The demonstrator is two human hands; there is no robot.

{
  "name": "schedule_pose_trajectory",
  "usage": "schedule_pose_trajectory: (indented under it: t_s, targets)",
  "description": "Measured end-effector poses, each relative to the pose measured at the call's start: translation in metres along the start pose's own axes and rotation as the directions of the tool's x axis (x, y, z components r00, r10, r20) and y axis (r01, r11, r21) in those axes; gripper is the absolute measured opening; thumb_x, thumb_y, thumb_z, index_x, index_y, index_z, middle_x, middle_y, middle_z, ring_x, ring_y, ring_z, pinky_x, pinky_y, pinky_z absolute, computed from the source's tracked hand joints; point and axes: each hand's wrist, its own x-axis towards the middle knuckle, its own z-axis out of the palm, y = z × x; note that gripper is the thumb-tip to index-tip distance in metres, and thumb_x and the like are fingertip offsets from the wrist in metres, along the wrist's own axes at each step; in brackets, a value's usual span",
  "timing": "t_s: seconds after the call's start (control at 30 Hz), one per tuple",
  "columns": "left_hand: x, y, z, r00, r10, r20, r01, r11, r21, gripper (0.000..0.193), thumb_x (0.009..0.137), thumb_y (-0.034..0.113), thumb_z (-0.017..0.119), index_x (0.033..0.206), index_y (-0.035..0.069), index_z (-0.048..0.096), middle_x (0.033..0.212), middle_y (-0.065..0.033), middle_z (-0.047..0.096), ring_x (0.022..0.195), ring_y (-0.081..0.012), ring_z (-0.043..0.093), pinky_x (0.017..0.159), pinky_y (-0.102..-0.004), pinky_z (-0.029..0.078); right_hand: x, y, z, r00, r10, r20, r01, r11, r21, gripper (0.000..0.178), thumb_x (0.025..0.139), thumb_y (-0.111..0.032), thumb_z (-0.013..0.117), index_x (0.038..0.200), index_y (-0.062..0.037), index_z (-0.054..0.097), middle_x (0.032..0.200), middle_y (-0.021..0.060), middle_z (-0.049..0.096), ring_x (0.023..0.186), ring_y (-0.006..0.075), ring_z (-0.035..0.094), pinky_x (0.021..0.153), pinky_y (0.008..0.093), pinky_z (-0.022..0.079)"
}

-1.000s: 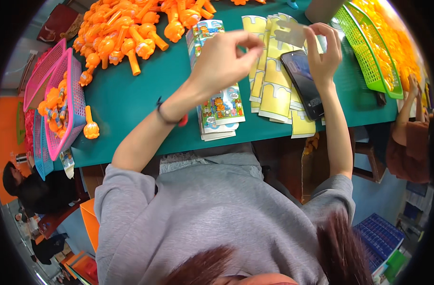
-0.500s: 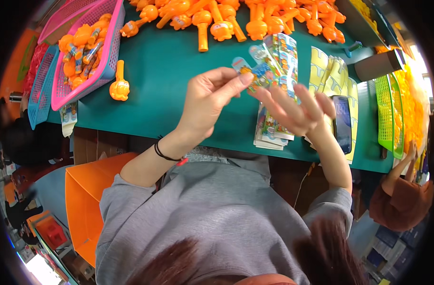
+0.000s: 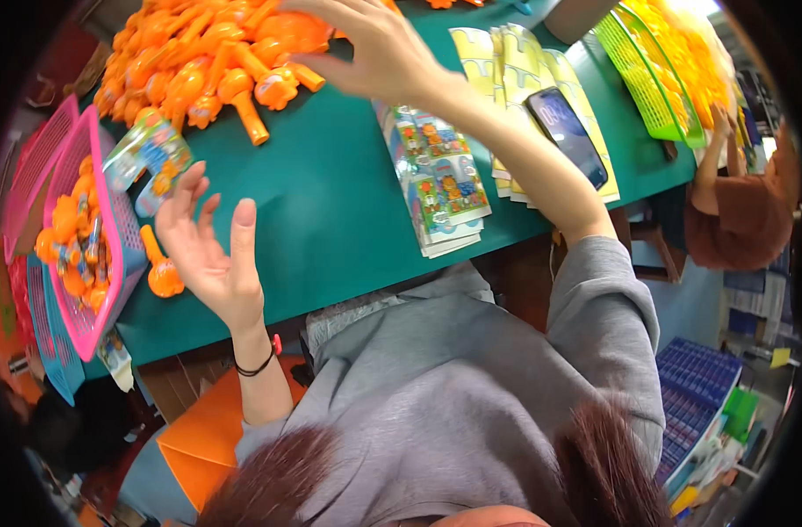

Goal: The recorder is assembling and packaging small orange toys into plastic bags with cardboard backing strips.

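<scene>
My left hand (image 3: 209, 241) is raised over the left of the table, palm up, fingers and thumb spread. Just beyond its fingertips is a colourful cartoon sticker piece (image 3: 151, 151), blurred; I cannot tell whether the fingers touch it. My right hand (image 3: 374, 54) reaches to the pile of orange plastic toys (image 3: 209, 66), its thumb and fingers apart around a blurred orange piece, with no grip visible. One orange toy with a stick handle (image 3: 162, 268) lies alone near my left hand. Under my right forearm lies a stack of printed sticker sheets (image 3: 440, 176).
At the left stands a pink basket (image 3: 111, 255) of orange toys with stickers on them, beside a blue basket (image 3: 51, 338). Yellow patterned sheets (image 3: 519, 66) and a phone (image 3: 568, 136) lie right. A green basket (image 3: 647, 79) holds yellow pieces; another person (image 3: 739, 211) sits beyond.
My hands have parted. The left has moved left and opened, the sticker piece now beyond its fingertips. The right has reached forward to the orange pile. The view has turned left.
</scene>
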Motion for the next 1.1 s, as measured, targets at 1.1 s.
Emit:
schedule_pose_trajectory:
  t_s: [1.1]
  targets:
    - [-0.014,0.010,0.008,0.796,-0.325,0.510,0.371,0.928,0.012,0.012,0.091,0.008,0.067,0.097,-0.002,0.062,0.116,-0.0069,0.059,0.096,-0.0111,0.061,0.081,-0.0254,0.051,-0.047,-0.085,-0.032,0.422,0.554,0.718,-0.774,-0.192,0.603,0.050,0.100,-0.037,0.052,0.130,0.0018,0.050,0.124,0.0147,0.062,0.111,0.0232,0.063,0.095,0.0370,0.052]
